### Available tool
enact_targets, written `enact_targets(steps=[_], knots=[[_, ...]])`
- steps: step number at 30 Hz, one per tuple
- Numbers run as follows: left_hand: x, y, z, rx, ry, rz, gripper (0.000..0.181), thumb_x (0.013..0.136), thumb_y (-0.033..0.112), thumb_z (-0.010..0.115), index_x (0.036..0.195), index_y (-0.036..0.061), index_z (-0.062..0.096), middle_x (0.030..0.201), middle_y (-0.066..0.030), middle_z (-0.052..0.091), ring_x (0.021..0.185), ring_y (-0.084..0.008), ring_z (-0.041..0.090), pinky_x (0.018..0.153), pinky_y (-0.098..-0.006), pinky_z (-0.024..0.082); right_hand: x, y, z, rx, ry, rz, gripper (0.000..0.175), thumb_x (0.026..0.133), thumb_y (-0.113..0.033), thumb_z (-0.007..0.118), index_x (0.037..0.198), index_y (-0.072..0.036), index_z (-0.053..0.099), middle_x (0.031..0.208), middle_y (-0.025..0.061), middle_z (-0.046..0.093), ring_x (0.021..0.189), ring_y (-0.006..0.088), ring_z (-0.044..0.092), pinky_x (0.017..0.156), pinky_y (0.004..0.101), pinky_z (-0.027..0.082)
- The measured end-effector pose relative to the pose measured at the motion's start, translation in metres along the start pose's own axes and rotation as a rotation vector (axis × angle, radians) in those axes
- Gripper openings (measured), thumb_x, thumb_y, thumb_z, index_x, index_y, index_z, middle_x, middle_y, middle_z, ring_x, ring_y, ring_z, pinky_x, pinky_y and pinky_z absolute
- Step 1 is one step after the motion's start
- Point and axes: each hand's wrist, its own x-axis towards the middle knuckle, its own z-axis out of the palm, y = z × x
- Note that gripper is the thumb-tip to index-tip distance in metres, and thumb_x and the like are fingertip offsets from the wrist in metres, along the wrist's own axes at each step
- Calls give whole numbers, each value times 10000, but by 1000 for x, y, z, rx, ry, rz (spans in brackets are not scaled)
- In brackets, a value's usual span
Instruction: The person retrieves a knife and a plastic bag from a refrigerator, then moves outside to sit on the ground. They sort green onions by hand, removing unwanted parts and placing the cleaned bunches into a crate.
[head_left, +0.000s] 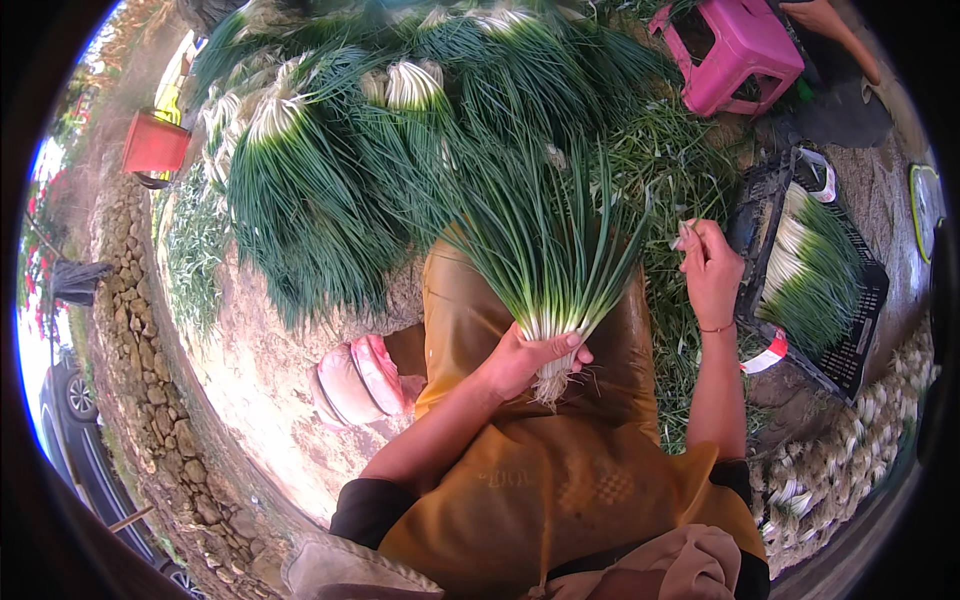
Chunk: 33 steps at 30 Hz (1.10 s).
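A bunch of green onions (555, 300) fans out over my lap, its white ends and stringy roots towards me. My left hand (532, 356) is closed around the white stems just above the roots. Off to the right of the leaves, my right hand (709, 266) pinches a small pale and green scrap of onion leaf (681, 238) between thumb and fingers. It is apart from the bunch. An orange-brown apron (570, 480) covers my legs.
Large heaped bundles of green onions (300, 180) lie ahead. Leaf trimmings (675, 165) litter the ground at right. A black plastic crate (874, 300) holds more onions. Beyond stand a pink plastic stool (742, 52) and another person's arm (832, 26). A red bucket (155, 142) is far left.
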Motion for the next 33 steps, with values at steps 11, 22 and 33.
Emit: enact_targets(steps=[11,22,33], knots=[[-15,-11,-4,-106,-37,-143,426,1042,291,481,1348,-4,505,1298,-148,607,914,-198,668,804,-328,576,-30,-26,-31,407,-215,167,168,976,-130,621,1068,10,634,820,51,685,627,63,615,550,202,479],[-24,-27,-1,-178,2,-189,353,990,139,588,1312,8,531,1231,-142,633,1088,-271,661,901,-374,569,-5,-58,37,69,-619,234,274,927,-234,673,815,12,625,658,74,655,584,84,635,511,249,485],[-20,-33,-10,-171,-139,-159,248,989,162,597,1204,40,586,938,-110,702,752,-161,645,654,-287,531,-4,-17,25,705,16,232,157,1023,-176,545,973,-32,511,855,63,628,684,114,652,609,245,569]])
